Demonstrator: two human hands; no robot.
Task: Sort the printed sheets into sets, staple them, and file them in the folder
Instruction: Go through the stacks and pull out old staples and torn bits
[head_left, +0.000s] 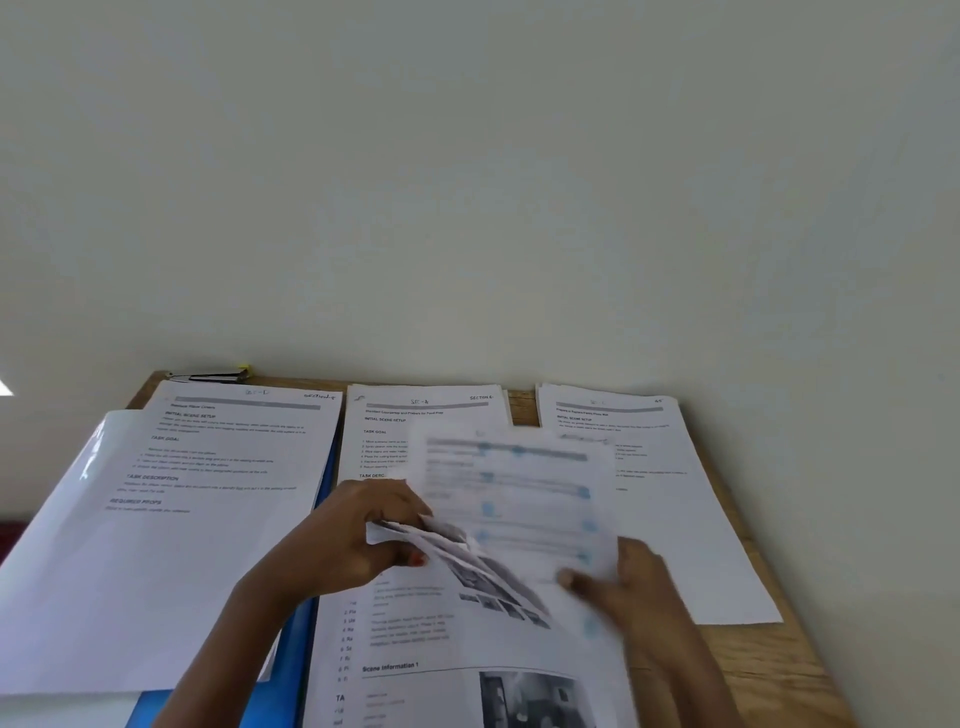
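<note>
**Sheets held above sorted piles**

A thin, bent bundle of printed sheets (457, 551) is gripped at its left edge by the curled fingers of the left hand (358, 535). A motion-blurred sheet (509, 488) is pinched at its lower edge by the right hand (631, 579). Three flat white piles (654, 519) are laid on the wooden table (769, 654). A glossy blue folder (293, 649) lies beneath the left one.
</note>
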